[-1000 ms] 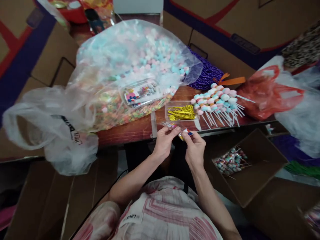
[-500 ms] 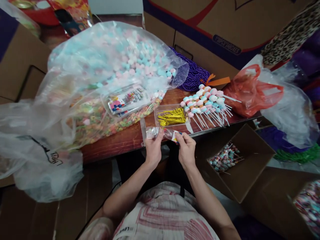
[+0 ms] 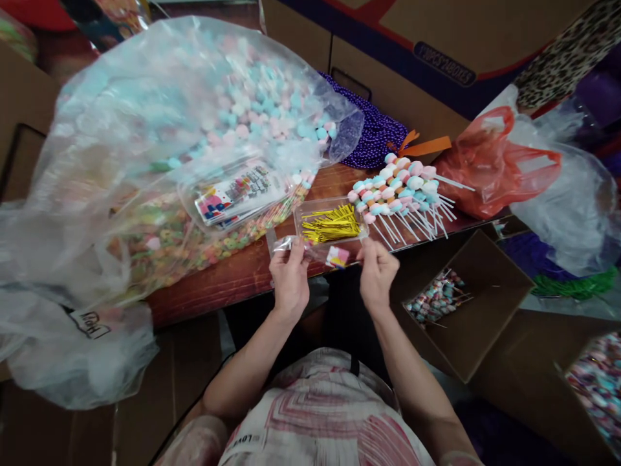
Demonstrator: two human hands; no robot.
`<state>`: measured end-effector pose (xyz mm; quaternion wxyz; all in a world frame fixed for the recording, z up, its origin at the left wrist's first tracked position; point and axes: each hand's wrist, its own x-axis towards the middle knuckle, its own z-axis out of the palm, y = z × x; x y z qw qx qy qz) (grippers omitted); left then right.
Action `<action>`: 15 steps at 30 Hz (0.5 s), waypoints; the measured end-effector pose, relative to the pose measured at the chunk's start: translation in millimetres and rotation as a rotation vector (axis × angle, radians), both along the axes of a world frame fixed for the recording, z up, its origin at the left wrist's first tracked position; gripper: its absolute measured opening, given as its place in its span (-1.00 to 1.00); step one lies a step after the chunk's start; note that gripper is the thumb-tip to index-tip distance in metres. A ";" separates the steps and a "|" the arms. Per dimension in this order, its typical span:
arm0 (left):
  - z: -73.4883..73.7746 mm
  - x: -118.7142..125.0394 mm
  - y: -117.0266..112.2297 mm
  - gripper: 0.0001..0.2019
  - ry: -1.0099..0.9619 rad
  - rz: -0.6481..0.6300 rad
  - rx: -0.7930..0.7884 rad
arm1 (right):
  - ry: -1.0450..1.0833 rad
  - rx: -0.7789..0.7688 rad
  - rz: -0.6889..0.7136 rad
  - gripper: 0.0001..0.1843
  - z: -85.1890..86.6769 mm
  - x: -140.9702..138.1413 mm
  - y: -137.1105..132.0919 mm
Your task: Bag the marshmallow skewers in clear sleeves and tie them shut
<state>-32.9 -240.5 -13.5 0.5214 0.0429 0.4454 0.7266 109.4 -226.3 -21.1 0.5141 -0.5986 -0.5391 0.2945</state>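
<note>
Tabletop (image 3: 208, 285), left fingers (image 3: 295, 251) pinching wrapper (image 3: 317, 252), right fingers (image 3: 372, 251) curled

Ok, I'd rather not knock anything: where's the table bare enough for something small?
Two patches of the table look bare: a front strip left of the left hand, in front of the bagged sweets, and a smaller one between those, the purple beads, the gold ties and the sweets on sticks. Further right is crowded, up to the red bag.
</note>
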 end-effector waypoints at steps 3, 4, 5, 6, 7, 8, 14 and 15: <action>0.9 -12.5 9.9 -0.74 -0.075 0.007 -0.061 | -0.305 0.131 -0.096 -0.59 1.8 25.3 30.5; 2.5 -16.7 13.1 -0.75 -0.114 -0.007 -0.088 | -0.463 0.159 -0.104 -0.67 0.3 33.6 41.7; 4.7 -20.4 16.0 -0.77 -0.159 -0.019 -0.117 | -0.621 0.159 -0.114 -0.74 -2.3 40.6 52.4; 7.3 -23.5 18.7 -0.80 -0.205 -0.025 -0.147 | -0.752 0.133 -0.116 -0.78 -5.9 46.1 62.3; 10.2 -25.8 21.1 -0.83 -0.250 -0.026 -0.181 | -0.854 0.104 -0.105 -0.80 -10.0 49.9 71.0; 13.0 -27.6 23.4 -0.85 -0.291 -0.022 -0.218 | -0.928 0.072 -0.089 -0.80 -14.3 52.3 78.1; 19.4 -34.2 32.0 -0.77 -0.402 -0.010 -0.361 | -0.806 0.111 -0.072 -0.73 -20.3 53.4 84.4; 18.5 -35.3 32.7 -0.77 -0.407 -0.005 -0.358 | -0.718 0.162 -0.079 -0.74 -15.5 52.7 78.1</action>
